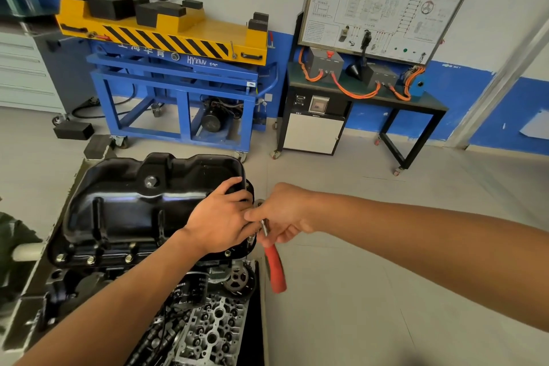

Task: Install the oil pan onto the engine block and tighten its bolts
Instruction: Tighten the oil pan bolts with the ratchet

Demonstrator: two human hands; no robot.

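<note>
A glossy black oil pan (133,202) sits upside-up on the engine block (89,279), with several bolts (90,260) along its near flange. My left hand (219,217) rests on the pan's right end, fingers curled over its corner. My right hand (282,217) grips a red-handled ratchet wrench (275,267) at the pan's right flange. The handle hangs down toward me. The wrench head is mostly hidden between my two hands.
A cylinder head (208,333) and an oil filter (190,291) lie below the block. Behind stand a blue and yellow lift cart (178,68) and a black training bench with orange cables (365,92). Grey tiled floor (386,291) spreads to the right.
</note>
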